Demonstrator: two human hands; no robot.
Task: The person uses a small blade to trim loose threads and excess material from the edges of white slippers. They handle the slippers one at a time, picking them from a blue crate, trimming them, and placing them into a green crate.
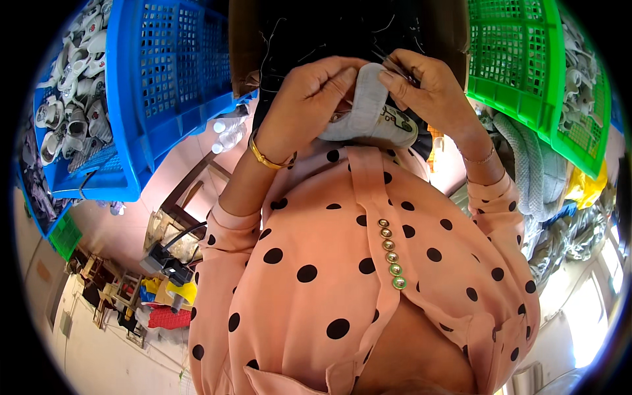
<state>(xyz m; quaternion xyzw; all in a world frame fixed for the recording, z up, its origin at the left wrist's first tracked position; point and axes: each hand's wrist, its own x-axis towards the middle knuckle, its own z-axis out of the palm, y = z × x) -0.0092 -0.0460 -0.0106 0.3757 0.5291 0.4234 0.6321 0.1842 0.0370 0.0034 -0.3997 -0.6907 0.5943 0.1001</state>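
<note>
My left hand (315, 99) is closed around a small light-grey cloth shoe (368, 99), in front of my chest. A dark printed or stitched pattern shows on one side of the shoe, and its strap or heel edge points up between my hands. My right hand (431, 89) has its thumb on the top edge of the shoe. In its curled fingers is a small metal tool (397, 68) that looks like thread snips, largely covered by the fingers. The left fingertips are hidden behind the shoe.
A blue plastic basket (178, 125) stands at left, with many small pale shoes (72, 112) beyond its wall. At right is a green basket (520, 72) with more shoes (578, 92) past it. Dark cloth (322, 33) with loose threads lies beyond my hands. Clear bottles (229, 131) are at left.
</note>
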